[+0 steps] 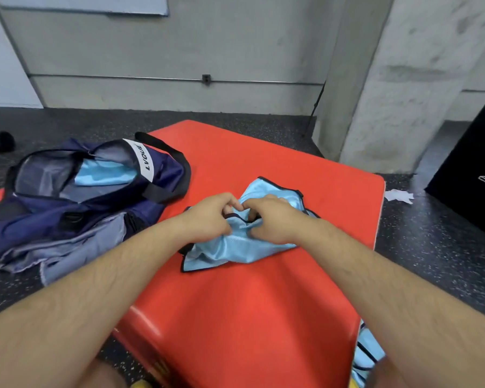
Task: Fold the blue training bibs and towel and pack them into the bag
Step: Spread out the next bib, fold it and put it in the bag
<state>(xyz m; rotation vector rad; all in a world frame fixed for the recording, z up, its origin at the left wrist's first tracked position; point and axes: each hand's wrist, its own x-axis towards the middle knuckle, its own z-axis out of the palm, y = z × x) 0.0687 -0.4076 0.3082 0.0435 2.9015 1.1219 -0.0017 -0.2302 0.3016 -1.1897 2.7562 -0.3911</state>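
Both hands are together over the middle of the glossy red padded block (pixel 263 317). The left hand (pixel 210 217) and the right hand (pixel 272 219) have their fingers curled, pinching the crumpled light-blue mesh bib with black trim (pixel 235 247), which lies on the block. The open navy fabric bag (pixel 95 197) sits at the block's left edge with pale blue cloth (pixel 101 172) inside.

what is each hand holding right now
left hand: closed, pinching the blue bib on the red pad
right hand: closed, pinching the same blue bib
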